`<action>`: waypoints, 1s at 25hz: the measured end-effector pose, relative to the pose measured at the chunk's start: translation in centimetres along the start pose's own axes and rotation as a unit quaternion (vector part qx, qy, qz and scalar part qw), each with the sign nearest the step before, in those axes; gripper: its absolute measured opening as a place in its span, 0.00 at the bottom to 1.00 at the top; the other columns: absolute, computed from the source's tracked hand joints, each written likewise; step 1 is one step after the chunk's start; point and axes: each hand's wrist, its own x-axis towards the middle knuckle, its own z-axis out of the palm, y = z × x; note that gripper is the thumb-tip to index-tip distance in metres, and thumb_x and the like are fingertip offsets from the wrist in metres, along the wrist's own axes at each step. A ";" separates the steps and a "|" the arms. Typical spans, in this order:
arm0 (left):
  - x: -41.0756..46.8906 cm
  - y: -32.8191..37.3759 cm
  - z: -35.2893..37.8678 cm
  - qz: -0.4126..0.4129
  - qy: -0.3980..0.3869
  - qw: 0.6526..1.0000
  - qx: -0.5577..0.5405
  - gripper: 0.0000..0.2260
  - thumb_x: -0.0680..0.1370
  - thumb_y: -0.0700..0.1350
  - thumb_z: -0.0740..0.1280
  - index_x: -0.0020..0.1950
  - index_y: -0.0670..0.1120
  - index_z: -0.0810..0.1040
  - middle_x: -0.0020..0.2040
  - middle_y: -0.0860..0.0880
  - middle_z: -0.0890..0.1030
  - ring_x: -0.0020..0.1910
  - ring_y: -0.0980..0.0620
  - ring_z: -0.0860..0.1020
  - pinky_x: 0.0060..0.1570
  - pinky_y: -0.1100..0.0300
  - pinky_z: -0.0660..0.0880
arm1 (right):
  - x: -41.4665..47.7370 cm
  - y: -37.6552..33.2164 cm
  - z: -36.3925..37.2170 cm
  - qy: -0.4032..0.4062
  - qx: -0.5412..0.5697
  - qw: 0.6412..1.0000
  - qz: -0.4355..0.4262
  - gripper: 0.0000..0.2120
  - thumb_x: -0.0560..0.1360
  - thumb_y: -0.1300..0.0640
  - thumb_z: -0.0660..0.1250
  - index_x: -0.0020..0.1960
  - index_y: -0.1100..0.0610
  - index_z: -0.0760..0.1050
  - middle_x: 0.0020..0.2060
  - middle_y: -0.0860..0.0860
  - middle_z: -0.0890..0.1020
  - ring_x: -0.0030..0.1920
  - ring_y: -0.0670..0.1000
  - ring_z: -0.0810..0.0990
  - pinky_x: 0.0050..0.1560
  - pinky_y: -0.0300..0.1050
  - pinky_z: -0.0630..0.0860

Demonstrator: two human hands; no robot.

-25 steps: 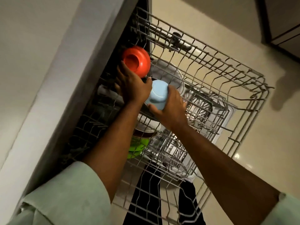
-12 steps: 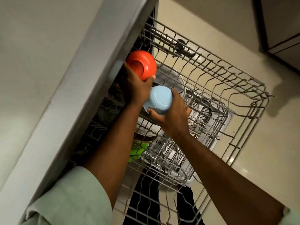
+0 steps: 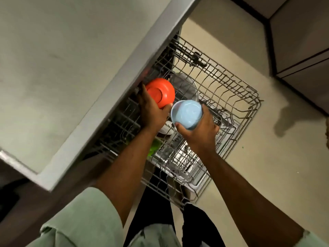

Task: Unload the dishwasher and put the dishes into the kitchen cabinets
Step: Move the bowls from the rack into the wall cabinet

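Observation:
My left hand [image 3: 151, 109] grips an orange bowl [image 3: 160, 91], its base turned toward me, just above the pulled-out wire dishwasher rack [image 3: 231, 97]. Right beside it, my right hand [image 3: 199, 132] holds a pale blue bowl [image 3: 187, 114] from below, its inside facing me. Both bowls are lifted off the rack and nearly touch. A grey bowl [image 3: 185, 85] still stands in the rack behind them. A white dish [image 3: 165, 130] and a green item [image 3: 154, 147] lie lower down, partly hidden by my arms.
The grey countertop [image 3: 71, 68] overhangs the rack on the left, its edge close to my left hand. A cutlery basket [image 3: 179, 157] sits in the rack below my right wrist. Beige floor [image 3: 267, 157] lies to the right, dark cabinet fronts [image 3: 302, 41] at the upper right.
Both hands have lifted their bowls up and away from the rack. The blue bowl has turned so its inside faces me; the orange bowl now shows its base.

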 end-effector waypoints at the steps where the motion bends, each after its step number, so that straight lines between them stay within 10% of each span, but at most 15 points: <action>1: -1.3 -0.1 -0.8 -0.002 -0.010 1.000 0.002 0.52 0.68 0.48 0.78 0.80 0.43 0.46 0.78 0.37 0.52 0.77 0.40 0.55 0.73 0.50 0.57 | -0.8 -0.1 -0.6 0.001 -0.001 1.000 -0.004 0.48 0.64 0.35 0.74 0.75 0.52 0.57 0.70 0.49 0.68 0.69 0.51 0.67 0.68 0.54 0.56; 9: -18.7 -1.7 -8.6 0.003 -0.005 0.999 0.036 0.51 0.69 0.54 0.76 0.79 0.47 0.45 0.75 0.40 0.56 0.70 0.36 0.65 0.67 0.43 0.67 | -12.1 0.5 -7.8 -0.021 0.009 0.993 -0.115 0.48 0.63 0.35 0.74 0.75 0.52 0.57 0.70 0.51 0.69 0.69 0.53 0.68 0.69 0.58 0.60; 25: -48.2 -9.1 -23.4 -0.084 0.290 0.953 -0.013 0.48 0.60 0.57 0.81 0.68 0.40 0.57 0.65 0.49 0.63 0.58 0.47 0.76 0.54 0.63 0.66 | -34.3 -4.9 -9.5 -0.161 0.054 0.917 -0.360 0.48 0.63 0.36 0.75 0.74 0.53 0.59 0.70 0.52 0.70 0.69 0.54 0.69 0.69 0.60 0.63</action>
